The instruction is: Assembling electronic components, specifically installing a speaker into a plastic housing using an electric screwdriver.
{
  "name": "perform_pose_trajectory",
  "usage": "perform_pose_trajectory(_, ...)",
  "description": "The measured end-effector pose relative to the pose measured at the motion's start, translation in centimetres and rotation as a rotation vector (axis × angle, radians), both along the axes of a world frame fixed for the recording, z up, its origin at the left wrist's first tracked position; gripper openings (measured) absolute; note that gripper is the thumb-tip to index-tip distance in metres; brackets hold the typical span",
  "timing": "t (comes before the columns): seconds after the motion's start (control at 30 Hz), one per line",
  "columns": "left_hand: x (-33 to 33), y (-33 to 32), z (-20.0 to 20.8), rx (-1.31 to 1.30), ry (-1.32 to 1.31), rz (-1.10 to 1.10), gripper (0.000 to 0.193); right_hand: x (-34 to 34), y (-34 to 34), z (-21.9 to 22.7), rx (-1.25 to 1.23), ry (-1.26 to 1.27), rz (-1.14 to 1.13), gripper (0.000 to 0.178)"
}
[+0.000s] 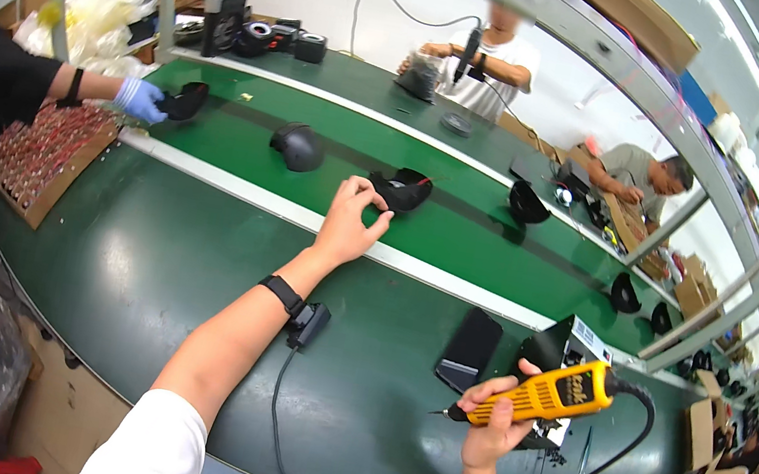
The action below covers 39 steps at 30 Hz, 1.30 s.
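Reaching over the white rail [255, 194], the left hand [354, 222] is curling its thumb and fingers at the near edge of a black shell [404, 195]; whether they are clamping on it, the view cannot tell. The shell is lying on the green belt [213, 142], at one o'clock from that hand. Belt surface is separating it from a domed black piece [299, 148] at ten o'clock and a tilted black cup [529, 203] at three. Nearer, the tabletop [378, 359] is spreading between the left forearm and a phone-shaped slab [472, 348], its front edge curving round six o'clock beneath both arms. The right hand [494, 425] is gripping a yellow screwdriver [549, 397], its tip pointing toward nine o'clock above the tabletop; the slab is lying at eleven o'clock from this hand. The shell is looking dark and hollow, a small reddish mark showing at its upper rim. The screwdriver is showing slotted vents and trailing a dark cord from its three o'clock end.
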<state>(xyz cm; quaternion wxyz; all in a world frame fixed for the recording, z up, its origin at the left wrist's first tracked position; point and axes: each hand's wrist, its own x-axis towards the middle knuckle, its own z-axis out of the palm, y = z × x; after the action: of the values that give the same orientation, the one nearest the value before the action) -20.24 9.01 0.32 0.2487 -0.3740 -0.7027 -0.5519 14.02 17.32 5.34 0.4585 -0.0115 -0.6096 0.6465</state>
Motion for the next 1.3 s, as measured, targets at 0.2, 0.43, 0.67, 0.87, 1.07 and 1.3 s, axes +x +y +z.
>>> perform_pose_trajectory(0.2, -1.3, -1.3, -1.3, 0.206, -0.091, 0.045, 0.024, -0.9, -0.8, 0.1, 0.055, -0.002, -0.026, 0.062)
perform_pose_trajectory(0.43, -1.9, -1.2, -2.0, 0.189, -0.202, 0.046, 0.028, -1.6, -0.3, -0.7, 0.075, -0.003, -0.059, 0.060)
perform_pose_trajectory(0.67, -2.3, -1.1, -3.1, 0.256, -0.339, -0.030, 0.016, -1.5, 0.0, -0.7, 0.059, 0.002, -0.061, 0.061)
perform_pose_trajectory(0.87, -2.3, -1.2, -3.0, 0.136, -0.396, 0.000, 0.012, -0.9, -0.2, -0.6, 0.018, -0.030, -0.044, 0.066)
perform_pose_trajectory(1.07, -2.5, -1.7, -3.2, 0.176, -0.344, 0.027, 0.011, -1.2, -1.2, -0.2, 0.021, 0.007, -0.048, 0.069)
perform_pose_trajectory(1.3, -5.8, -3.0, -2.3, 0.210, -0.121, 0.205, 0.019, -0.9, -0.4, -0.6, 0.062, 0.006, -0.067, 0.067)
